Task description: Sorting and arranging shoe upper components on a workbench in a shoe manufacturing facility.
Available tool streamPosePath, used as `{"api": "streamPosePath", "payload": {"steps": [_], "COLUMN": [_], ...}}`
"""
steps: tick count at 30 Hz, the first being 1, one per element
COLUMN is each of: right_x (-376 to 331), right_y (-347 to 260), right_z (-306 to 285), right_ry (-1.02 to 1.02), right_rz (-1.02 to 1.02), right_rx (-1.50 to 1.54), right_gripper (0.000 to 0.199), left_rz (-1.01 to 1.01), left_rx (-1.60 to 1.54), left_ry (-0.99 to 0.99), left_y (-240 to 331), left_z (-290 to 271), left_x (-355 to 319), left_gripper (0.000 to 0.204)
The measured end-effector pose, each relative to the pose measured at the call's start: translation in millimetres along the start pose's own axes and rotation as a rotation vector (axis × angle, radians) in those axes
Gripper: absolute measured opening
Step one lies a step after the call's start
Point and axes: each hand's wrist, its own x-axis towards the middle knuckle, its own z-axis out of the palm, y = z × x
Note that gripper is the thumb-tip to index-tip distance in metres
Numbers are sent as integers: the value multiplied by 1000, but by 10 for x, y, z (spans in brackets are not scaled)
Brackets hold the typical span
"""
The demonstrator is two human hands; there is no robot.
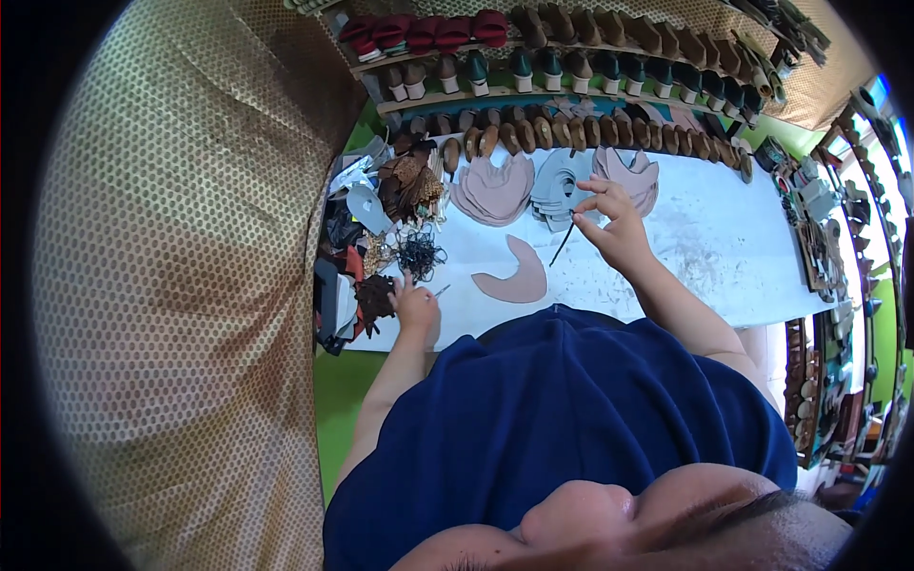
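My right hand (617, 228) is raised over the table and pinches a thin black strip (562, 246) between thumb and forefinger. The strip hangs down slantwise, and the other fingers are spread. At the left side of the table my left hand (415, 305) has its fingers apart, with the tips at a dark brown pile of small pieces (375, 303). A small thin pointed thing (441, 290) shows by its thumb; whether the hand touches it is unclear. Between my hands lies a curved pinkish-beige piece (522, 274). A tangle of black strips (419, 253) is just beyond my left hand.
Stacked curved pieces, beige (495, 195) and grey (550, 186), lie farther back on the white table (695, 257). Shoe lasts (609, 133) line the back edge, under shelves with heeled forms (552, 71) and red slippers (452, 33). Scraps crowd the left; tools (809, 233) lie right.
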Motion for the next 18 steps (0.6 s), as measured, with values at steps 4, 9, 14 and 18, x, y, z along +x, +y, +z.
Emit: {"api": "streamPosePath", "payload": {"steps": [4, 9, 14, 18], "right_x": [58, 189, 287, 295], "right_y": [23, 46, 354, 640], "right_z": [1, 43, 153, 193], "right_ry": [-5, -32, -58, -55], "right_rz": [-15, 84, 241, 452], "right_rx": [9, 112, 333, 543], "right_gripper": [10, 12, 10, 8], "left_rz": [-124, -116, -24, 140], "left_rx": [-129, -137, -171, -247], "left_ry": [13, 174, 155, -65], "left_y": [-299, -260, 148, 453], "left_z": [-280, -537, -467, -140], "left_x": [-143, -48, 68, -32], "left_gripper": [14, 24, 23, 49]}}
